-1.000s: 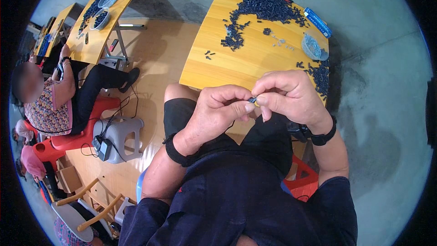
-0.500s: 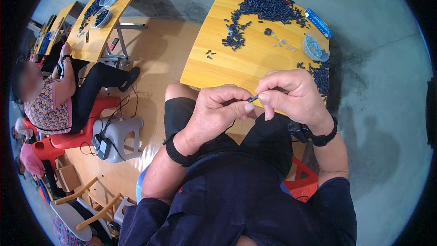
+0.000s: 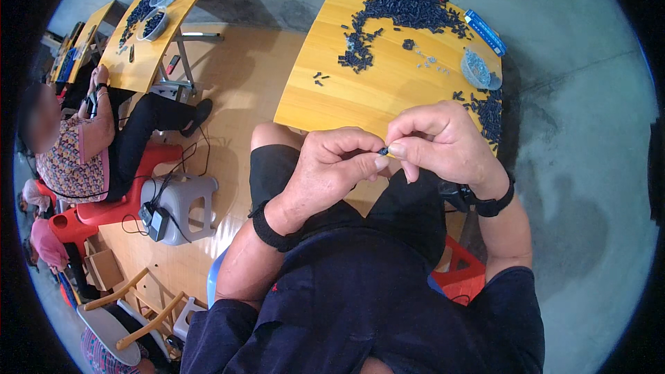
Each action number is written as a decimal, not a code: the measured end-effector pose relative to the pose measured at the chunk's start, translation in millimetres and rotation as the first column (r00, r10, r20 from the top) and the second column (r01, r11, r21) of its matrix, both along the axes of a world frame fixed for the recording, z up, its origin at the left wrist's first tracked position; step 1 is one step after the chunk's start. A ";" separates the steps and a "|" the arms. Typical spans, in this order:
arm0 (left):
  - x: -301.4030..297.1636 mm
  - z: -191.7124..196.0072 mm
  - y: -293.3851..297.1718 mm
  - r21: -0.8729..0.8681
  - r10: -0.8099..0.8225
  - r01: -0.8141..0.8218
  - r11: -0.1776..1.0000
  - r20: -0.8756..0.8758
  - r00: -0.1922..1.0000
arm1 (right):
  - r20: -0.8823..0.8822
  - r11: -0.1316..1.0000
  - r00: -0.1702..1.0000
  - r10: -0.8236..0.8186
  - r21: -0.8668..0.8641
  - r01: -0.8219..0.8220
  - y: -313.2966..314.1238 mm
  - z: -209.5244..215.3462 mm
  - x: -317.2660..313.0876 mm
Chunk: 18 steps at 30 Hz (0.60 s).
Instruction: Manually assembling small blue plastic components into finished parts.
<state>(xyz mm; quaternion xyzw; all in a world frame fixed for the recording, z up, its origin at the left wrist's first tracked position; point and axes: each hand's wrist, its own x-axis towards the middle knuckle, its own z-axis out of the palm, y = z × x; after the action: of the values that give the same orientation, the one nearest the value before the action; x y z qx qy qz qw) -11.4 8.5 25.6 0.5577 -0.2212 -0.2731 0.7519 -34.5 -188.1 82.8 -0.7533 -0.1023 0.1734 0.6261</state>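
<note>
Across the yellow tabletop (image 3: 374, 100) lie a heap of dark pieces (image 3: 409, 7) and a clear tub (image 3: 474, 70). Near its front edge, our left hand (image 3: 332, 165) has its grip clamped on a small dark piece (image 3: 383, 152); our right hand (image 3: 445, 144) pinches the other end. We seem mid-way through working it; next calls for steady, fine fingertip pressure.

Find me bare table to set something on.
On the yellow wooden table, the widest bare patch lies beyond your left hand and right hand, short of the scattered silvery bits. A narrower strip lies left of the large heap of small black pieces. Crowded: far middle, and right edge with blue box, clear plastic bowl and smaller black heap.
</note>
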 end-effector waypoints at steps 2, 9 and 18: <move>-0.5 0.2 0.6 0.018 0.000 0.000 1.000 -0.002 1.000 | -0.033 1.000 0.999 0.006 0.013 -0.006 -0.2 -0.8 2.3; -3.5 3.1 -0.7 0.048 0.023 -0.021 0.999 -0.033 0.999 | -0.163 0.992 0.986 -0.042 0.113 0.061 3.7 -8.5 3.7; -4.7 3.6 -6.1 0.048 0.098 -0.093 0.995 -0.115 0.989 | -0.165 0.968 0.977 -0.135 0.188 0.165 7.4 -21.5 3.8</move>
<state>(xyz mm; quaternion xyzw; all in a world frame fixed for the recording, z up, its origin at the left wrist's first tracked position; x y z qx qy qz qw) -16.0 2.5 29.3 0.5664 -0.1440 -0.2737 0.7639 -30.8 -180.7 61.2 -0.6765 -0.0141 0.1708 0.7162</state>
